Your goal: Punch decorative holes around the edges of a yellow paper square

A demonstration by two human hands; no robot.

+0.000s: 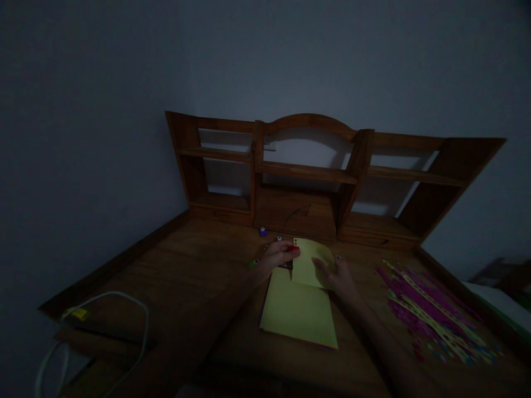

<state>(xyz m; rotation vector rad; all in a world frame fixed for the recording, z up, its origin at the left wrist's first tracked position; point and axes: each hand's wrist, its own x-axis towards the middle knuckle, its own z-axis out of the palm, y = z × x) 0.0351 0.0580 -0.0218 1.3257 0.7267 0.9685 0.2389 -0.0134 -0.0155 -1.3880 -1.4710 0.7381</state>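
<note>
My left hand (277, 255) is closed around a small red craft punch (294, 251), set at the left edge of a loose yellow sheet (309, 262). A few small dark holes show near that sheet's upper left corner. My right hand (339, 276) grips the same sheet at its right side, thumb lying on top. Below it lies a stack of yellow paper (299, 312) on the wooden desk. Close to my left hand are a purple punch (263, 232), another punch (279, 239) of unclear colour and a green punch (254, 264).
A wooden shelf unit (307, 172) runs along the back of the desk (199, 260). At right lies a pile of magenta and yellow punched paper strips (431, 309). A white cable (146, 320) loops at the lower left. The room is dim.
</note>
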